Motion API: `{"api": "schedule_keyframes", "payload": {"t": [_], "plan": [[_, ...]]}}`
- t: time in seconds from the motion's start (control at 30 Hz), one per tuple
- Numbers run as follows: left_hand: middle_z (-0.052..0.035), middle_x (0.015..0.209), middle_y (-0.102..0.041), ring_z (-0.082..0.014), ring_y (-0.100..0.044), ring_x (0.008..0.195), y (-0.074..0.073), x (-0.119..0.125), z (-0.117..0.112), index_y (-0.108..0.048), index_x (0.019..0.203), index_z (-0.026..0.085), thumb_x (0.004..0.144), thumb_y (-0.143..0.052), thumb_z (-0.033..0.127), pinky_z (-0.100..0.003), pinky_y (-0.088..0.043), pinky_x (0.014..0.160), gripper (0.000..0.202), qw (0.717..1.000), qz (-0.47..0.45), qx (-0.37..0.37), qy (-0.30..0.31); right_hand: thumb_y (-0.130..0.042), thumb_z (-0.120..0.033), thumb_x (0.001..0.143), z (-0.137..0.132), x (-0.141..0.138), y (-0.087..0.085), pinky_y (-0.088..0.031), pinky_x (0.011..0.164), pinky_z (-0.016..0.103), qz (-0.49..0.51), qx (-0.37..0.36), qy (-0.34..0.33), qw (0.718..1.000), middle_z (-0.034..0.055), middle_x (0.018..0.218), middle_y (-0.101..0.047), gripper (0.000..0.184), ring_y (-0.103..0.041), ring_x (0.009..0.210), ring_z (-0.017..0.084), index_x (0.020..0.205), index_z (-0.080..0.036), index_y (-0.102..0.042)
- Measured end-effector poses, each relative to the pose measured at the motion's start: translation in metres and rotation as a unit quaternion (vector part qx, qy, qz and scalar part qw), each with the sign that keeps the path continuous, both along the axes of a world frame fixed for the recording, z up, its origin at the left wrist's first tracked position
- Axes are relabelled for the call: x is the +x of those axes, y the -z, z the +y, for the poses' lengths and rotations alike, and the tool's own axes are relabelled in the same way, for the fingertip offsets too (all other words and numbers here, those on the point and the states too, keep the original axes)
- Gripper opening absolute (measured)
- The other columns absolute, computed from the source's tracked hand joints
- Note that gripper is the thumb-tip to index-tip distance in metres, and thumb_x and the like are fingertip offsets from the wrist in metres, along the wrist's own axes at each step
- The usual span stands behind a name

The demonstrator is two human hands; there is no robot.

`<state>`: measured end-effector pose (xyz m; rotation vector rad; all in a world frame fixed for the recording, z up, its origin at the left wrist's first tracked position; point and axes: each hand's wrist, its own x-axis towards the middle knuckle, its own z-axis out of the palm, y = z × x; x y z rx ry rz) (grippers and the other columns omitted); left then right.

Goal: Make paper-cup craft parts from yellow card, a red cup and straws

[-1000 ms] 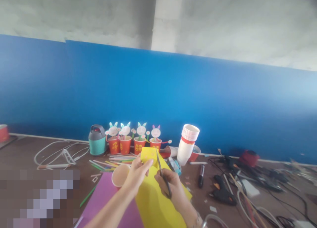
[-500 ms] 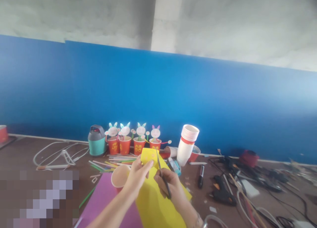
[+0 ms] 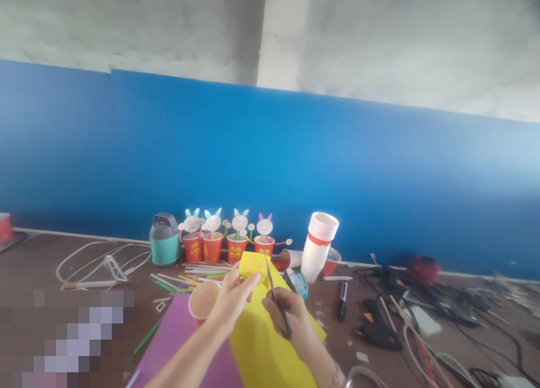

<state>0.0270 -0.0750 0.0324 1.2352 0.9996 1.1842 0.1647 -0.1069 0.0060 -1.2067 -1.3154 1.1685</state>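
My left hand (image 3: 236, 295) pinches a small piece of yellow paper (image 3: 252, 262) between thumb and fingers. Faint drawn marks show on that piece. My right hand (image 3: 291, 315) is closed round the handles of dark scissors (image 3: 272, 287), whose blades point up along the piece's right edge. Below both hands lies a large yellow sheet (image 3: 265, 354), partly over a purple sheet (image 3: 181, 343). Beside my left forearm stands a paper cup (image 3: 204, 301), partly hidden by the arm.
Several red cups (image 3: 213, 248) with rabbit figures stand along the blue partition (image 3: 295, 163). A stack of white cups (image 3: 316, 253), a teal device (image 3: 165, 242), coloured sticks (image 3: 206, 271), a black marker (image 3: 342, 301), a glue gun (image 3: 377, 326) and tangled cables (image 3: 502, 326) lie about.
Hardly anything differs. Both hands, the yellow piece and the scissors have shifted very slightly left, with the grips unchanged.
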Motion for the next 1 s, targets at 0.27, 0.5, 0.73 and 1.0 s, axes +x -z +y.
{"api": "schedule_keyframes", "payload": {"t": [0.27, 0.5, 0.73, 1.0], "plan": [[0.0089, 0.049, -0.042, -0.0101, -0.036, 0.049, -0.002, -0.007, 0.005, -0.056, 0.084, 0.017, 0.073, -0.063, 0.043, -0.022, -0.028, 0.050, 0.029, 0.998, 0.055, -0.008, 0.008, -0.066, -0.061, 0.067, 0.001, 0.001, -0.001, -0.014, 0.037, 0.020, -0.003, -0.010, -0.002, 1.000, -0.0109, 0.042, -0.030, 0.046, -0.022, 0.038, 0.004, 0.059, -0.020, -0.046], [0.0069, 0.050, -0.045, -0.0131, -0.045, 0.051, -0.004, -0.011, 0.007, -0.059, 0.076, 0.017, 0.064, -0.070, 0.049, -0.025, -0.032, 0.052, 0.035, 0.997, 0.067, -0.045, -0.006, -0.066, -0.061, 0.068, 0.001, 0.001, 0.001, -0.015, 0.037, 0.020, -0.007, -0.011, -0.003, 1.000, -0.0108, 0.042, -0.031, 0.046, -0.023, 0.038, 0.004, 0.059, -0.020, -0.046], [0.0065, 0.050, -0.047, -0.0121, -0.043, 0.052, -0.005, -0.015, 0.007, -0.057, 0.069, 0.018, 0.065, -0.072, 0.047, -0.024, -0.032, 0.055, 0.033, 0.997, 0.062, -0.050, -0.018, -0.068, -0.060, 0.067, 0.001, 0.000, 0.002, -0.016, 0.037, 0.020, 0.008, -0.008, -0.003, 1.000, -0.0107, 0.041, -0.031, 0.046, -0.023, 0.037, 0.004, 0.059, -0.020, -0.046], [0.0077, 0.050, -0.042, -0.0072, -0.033, 0.046, 0.006, 0.008, -0.002, -0.054, 0.068, 0.018, 0.069, -0.070, 0.053, -0.021, -0.022, 0.046, 0.039, 0.996, -0.062, -0.059, -0.041, -0.067, -0.056, 0.071, -0.001, -0.008, 0.010, -0.017, 0.035, 0.018, 0.028, 0.000, -0.002, 1.000, -0.0115, 0.041, -0.031, 0.042, -0.024, 0.035, 0.003, 0.063, -0.019, -0.048]]}}
